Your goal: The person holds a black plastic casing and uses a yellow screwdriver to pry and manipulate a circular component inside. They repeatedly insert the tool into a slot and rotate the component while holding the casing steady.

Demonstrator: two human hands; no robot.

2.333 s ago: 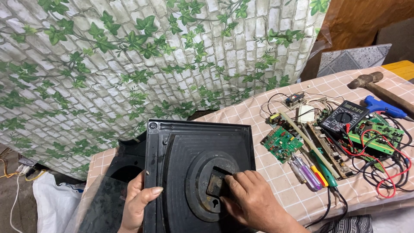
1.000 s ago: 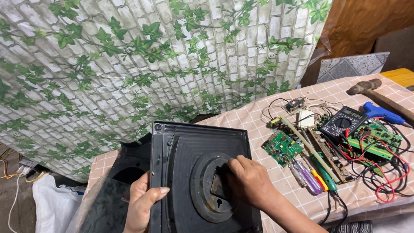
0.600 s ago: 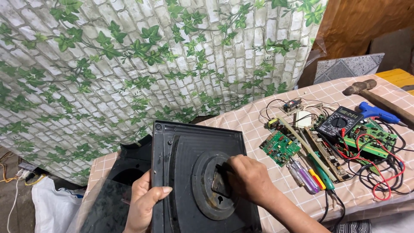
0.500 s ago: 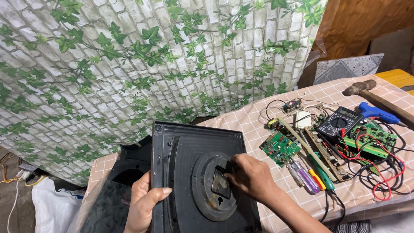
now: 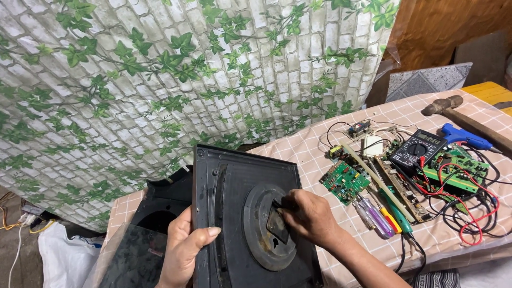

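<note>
Black panel [image 5: 234,186] unmoved, left hand [image 5: 184,248] still gripping its edge, right hand [image 5: 309,216] still pinching centre plate [image 5: 277,224]

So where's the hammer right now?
In the head view, the hammer lies at the far right of the checked tablecloth, just beyond the blue glue gun and the black multimeter.

Both hands [image 5: 250,234] grip a black panel [image 5: 234,186].
</note>
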